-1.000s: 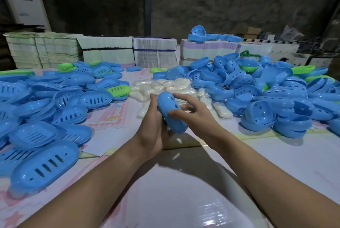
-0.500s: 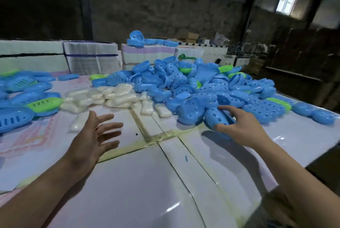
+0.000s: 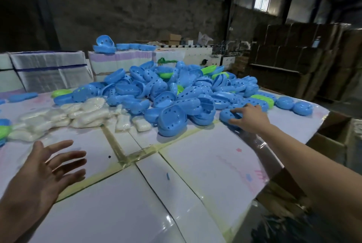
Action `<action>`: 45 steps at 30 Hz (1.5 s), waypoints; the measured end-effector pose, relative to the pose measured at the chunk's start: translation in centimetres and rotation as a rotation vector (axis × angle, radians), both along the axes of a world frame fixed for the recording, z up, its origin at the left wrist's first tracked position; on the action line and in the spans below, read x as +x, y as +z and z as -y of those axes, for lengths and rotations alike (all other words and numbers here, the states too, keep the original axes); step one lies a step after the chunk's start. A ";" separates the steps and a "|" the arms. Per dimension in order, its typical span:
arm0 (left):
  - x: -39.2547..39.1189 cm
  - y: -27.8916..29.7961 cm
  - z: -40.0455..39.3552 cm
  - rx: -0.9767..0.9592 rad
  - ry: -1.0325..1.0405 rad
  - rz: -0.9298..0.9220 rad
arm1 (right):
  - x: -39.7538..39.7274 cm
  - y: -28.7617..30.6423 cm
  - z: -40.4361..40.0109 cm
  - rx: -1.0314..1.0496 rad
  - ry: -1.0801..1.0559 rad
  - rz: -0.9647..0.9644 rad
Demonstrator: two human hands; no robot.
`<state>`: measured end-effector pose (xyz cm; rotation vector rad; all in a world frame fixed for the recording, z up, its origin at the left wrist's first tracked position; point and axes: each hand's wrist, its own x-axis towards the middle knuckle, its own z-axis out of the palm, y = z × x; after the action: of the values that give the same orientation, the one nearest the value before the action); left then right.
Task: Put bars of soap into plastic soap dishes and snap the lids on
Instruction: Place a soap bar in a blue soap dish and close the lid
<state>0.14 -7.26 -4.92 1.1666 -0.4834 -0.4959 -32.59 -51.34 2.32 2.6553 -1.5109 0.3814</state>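
At right of frame, the right hand [image 3: 249, 118] gripped a closed blue plastic soap dish [image 3: 228, 115] on the white bench [image 3: 205, 164]. Lower left, the left hand [image 3: 42, 174] hovered, fingers spread wide.

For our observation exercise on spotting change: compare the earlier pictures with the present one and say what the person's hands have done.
A second ago both hands held one closed blue dish together. Since then the left hand has let go and hangs open over the table. The right hand carried the closed blue dish rightward and now grips it at the pile's edge. The wrapped soap bars and the pile of blue dishes lie as before.
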 end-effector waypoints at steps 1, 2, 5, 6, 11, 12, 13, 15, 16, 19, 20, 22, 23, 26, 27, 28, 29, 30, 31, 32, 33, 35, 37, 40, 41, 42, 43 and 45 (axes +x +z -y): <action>0.4 -0.3 0.0 0.003 0.000 -0.006 | 0.0 0.1 0.5 -0.001 -0.014 -0.022; 0.8 -0.6 0.0 0.010 0.000 -0.008 | 0.0 0.2 1.0 -0.007 -0.031 -0.039; 1.9 -1.4 0.1 0.033 0.004 -0.013 | 0.2 0.0 1.8 -0.071 -0.086 -0.088; 2.1 -1.6 0.2 0.039 0.008 -0.015 | 0.2 -0.1 2.0 -0.107 -0.111 -0.118; 2.9 -1.8 0.1 0.047 0.057 -0.071 | 0.9 -0.3 2.6 -0.188 -0.202 -0.095; 3.0 -1.8 0.1 0.041 0.062 -0.080 | 1.3 -0.2 2.5 -0.191 -0.187 -0.032; 3.0 -1.9 0.1 0.037 0.068 -0.086 | 1.8 0.1 2.3 -0.191 -0.157 0.051; 2.7 -1.8 -0.1 0.032 0.069 -0.102 | 3.4 0.8 1.3 -0.199 -0.066 0.233; 2.4 -1.6 -0.1 0.029 0.063 -0.108 | 4.3 1.3 0.6 -0.206 -0.023 0.312; 1.2 -0.7 0.0 0.012 0.041 -0.101 | 7.1 2.7 -2.1 -0.195 0.091 0.467; 0.7 -0.3 0.2 0.004 0.028 -0.098 | 7.9 3.0 -3.2 -0.177 0.136 0.506; -0.4 0.5 0.2 -0.014 0.009 -0.088 | 9.9 3.8 -5.9 -0.133 0.243 0.598; -1.0 0.9 0.3 -0.015 0.005 -0.087 | 10.9 4.1 -7.6 -0.100 0.300 0.652; -2.5 2.1 0.0 -0.015 0.005 -0.107 | 14.6 4.6 -13.8 0.120 0.507 0.813; -2.8 2.4 -0.1 -0.015 0.004 -0.118 | 15.8 4.6 -16.0 0.215 0.585 0.843; -3.2 2.7 -0.1 -0.013 0.011 -0.130 | 16.9 4.4 -18.3 0.310 0.662 0.858; -3.5 2.9 -0.3 -0.011 0.023 -0.144 | 18.1 4.1 -20.5 0.405 0.730 0.860; -3.7 3.2 -0.4 -0.010 0.034 -0.157 | 19.2 3.8 -22.6 0.490 0.786 0.852; -3.9 3.4 -0.4 -0.010 0.045 -0.171 | 20.4 3.4 -24.6 0.560 0.833 0.838; -4.1 3.6 -0.5 -0.011 0.057 -0.185 | 21.7 3.1 -26.4 0.620 0.872 0.827; -4.2 3.7 -0.5 -0.012 0.069 -0.195 | 22.9 2.8 -28.1 0.672 0.904 0.822; -4.4 4.1 -0.6 -0.010 0.096 -0.205 | 24.8 2.2 -30.9 0.743 0.927 0.832; -4.4 4.4 -0.8 -0.008 0.121 -0.219 | 25.9 1.2 -32.5 0.799 0.907 0.883; -3.9 4.9 -1.3 0.012 0.158 -0.222 | 26.5 -0.9 -33.0 0.735 0.907 0.864; -3.6 5.1 -1.5 0.050 0.202 -0.195 | 26.6 -1.4 -32.9 0.671 0.926 0.810; -3.3 5.4 -1.7 0.112 0.262 -0.140 | 26.6 -1.7 -32.7 0.613 0.949 0.766; -3.1 5.5 -1.9 0.188 0.321 -0.058 | 26.6 -1.9 -32.5 0.573 0.970 0.741; -2.6 5.6 -2.5 0.339 0.418 0.160 | 26.4 -2.0 -32.4 0.545 1.013 0.714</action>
<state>-2.47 -4.76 0.73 1.5960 -0.2836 -0.1214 -6.20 -18.96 0.30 3.8089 -0.0882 1.1944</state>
